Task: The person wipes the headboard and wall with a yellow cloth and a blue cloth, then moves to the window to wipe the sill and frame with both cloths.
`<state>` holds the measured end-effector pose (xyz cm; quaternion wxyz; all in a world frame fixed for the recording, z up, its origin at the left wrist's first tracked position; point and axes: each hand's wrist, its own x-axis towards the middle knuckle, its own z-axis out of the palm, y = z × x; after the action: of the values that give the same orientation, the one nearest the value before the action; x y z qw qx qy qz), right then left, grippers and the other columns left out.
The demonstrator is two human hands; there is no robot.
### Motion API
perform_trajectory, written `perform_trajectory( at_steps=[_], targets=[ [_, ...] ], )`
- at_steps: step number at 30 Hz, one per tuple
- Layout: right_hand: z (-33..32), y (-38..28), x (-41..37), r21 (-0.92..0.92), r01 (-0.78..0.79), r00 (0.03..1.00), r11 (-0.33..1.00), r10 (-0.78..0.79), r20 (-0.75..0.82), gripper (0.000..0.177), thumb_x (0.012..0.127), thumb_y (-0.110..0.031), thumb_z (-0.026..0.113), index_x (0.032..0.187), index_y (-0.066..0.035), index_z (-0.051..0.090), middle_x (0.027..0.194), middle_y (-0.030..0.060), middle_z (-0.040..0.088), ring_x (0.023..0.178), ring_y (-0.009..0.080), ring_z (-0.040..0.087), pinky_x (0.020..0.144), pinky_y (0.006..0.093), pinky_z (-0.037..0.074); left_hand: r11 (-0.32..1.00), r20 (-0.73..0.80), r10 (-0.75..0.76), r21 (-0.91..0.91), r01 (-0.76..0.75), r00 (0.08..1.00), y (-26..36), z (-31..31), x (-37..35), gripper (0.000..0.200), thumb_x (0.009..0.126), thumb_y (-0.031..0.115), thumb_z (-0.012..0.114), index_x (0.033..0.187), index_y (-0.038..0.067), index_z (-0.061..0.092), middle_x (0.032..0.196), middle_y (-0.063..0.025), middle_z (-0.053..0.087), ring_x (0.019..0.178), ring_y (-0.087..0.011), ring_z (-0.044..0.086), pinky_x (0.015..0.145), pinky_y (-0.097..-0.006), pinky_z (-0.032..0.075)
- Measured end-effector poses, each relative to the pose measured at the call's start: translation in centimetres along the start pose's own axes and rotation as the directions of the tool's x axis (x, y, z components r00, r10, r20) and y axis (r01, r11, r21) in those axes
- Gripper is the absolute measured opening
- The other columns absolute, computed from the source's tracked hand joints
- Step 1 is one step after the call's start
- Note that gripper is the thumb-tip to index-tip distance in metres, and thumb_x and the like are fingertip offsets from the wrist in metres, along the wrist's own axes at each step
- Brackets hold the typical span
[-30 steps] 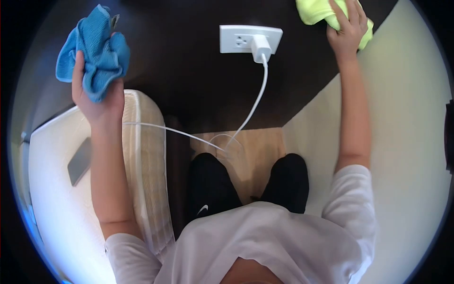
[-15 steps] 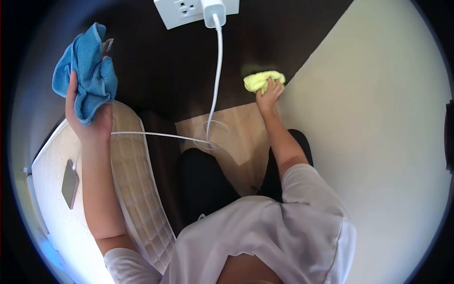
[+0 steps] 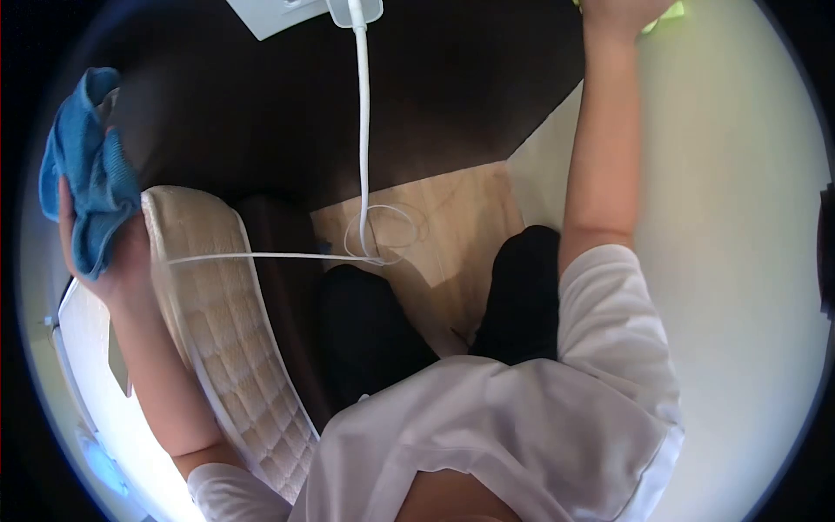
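A crumpled blue cloth (image 3: 91,174) is held up at the left, above the mattress, by my left hand (image 3: 130,261); the fingers are partly behind it. At the top edge, my right hand (image 3: 622,13) presses a yellow cloth (image 3: 668,16) near where the dark panel (image 3: 452,78) meets the pale wall (image 3: 731,217). Most of the yellow cloth and my right fingertips are cut off by the frame edge or hidden behind the hand.
A white charger (image 3: 365,10) sits in the wall outlet (image 3: 270,13), its white cable (image 3: 364,130) hanging to a loop on the wood floor (image 3: 461,209) and running left to the mattress (image 3: 217,287). A phone (image 3: 119,357) lies there, partly behind my left forearm.
My right hand has moved up and to the right with the yellow cloth, from low on the dark panel. In view, my left hand and the blue cloth have shifted left and slightly down.
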<state>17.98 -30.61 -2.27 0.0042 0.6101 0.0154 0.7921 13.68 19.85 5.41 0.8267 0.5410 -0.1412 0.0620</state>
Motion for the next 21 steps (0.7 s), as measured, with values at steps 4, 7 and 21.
perform_trajectory(
  at_steps=[4, 7, 21],
  targets=[
    [-1.7, -4.3, -10.3, -0.008, -0.244, 0.969, 0.97, 0.244, 0.035, 0.054, 0.075, -0.038, 0.058, 0.116, -0.003, 0.05, 0.115, 0.0209, 0.046, 0.107, 0.0397, 0.039, 0.091, 0.0499, 0.031, 0.993, -0.215, 0.116, 0.054, -0.107, 0.97, -1.1, -0.4, 0.7, 0.055, 0.091, 0.024, 0.05, 0.134, -0.003, 0.03, 0.136, -0.0204, 0.037, 0.123, -0.0284, 0.042, 0.105, -0.0343, 0.032],
    [-2.5, -6.4, -20.3, -0.06, -0.37, 0.923, 0.927, 0.374, 0.089, 0.068, 0.08, -0.054, 0.052, 0.122, -0.001, 0.042, 0.119, 0.022, 0.04, 0.11, 0.0395, 0.037, 0.093, 0.0506, 0.029, 0.997, -0.134, 0.075, 0.034, -0.071, 0.988, -0.7, -2.2, 1.3, 0.055, 0.091, 0.024, 0.05, 0.135, -0.003, 0.028, 0.137, -0.0207, 0.036, 0.123, -0.0285, 0.041, 0.106, -0.0346, 0.032],
    [-10.3, -14.6, -37.2, -0.28, -0.915, -0.376, -0.29, 0.864, 0.334, 0.057, 0.081, -0.017, 0.056, 0.128, 0.008, 0.034, 0.117, 0.027, 0.05, 0.112, 0.0379, 0.048, 0.097, 0.0399, 0.036, 0.971, 0.12, -0.129, -0.186, 0.15, 0.984, -0.9, 4.2, -2.9, 0.05, 0.092, 0.019, 0.047, 0.131, -0.008, 0.031, 0.133, -0.0263, 0.039, 0.121, -0.0323, 0.044, 0.102, -0.0378, 0.037]
  ],
)
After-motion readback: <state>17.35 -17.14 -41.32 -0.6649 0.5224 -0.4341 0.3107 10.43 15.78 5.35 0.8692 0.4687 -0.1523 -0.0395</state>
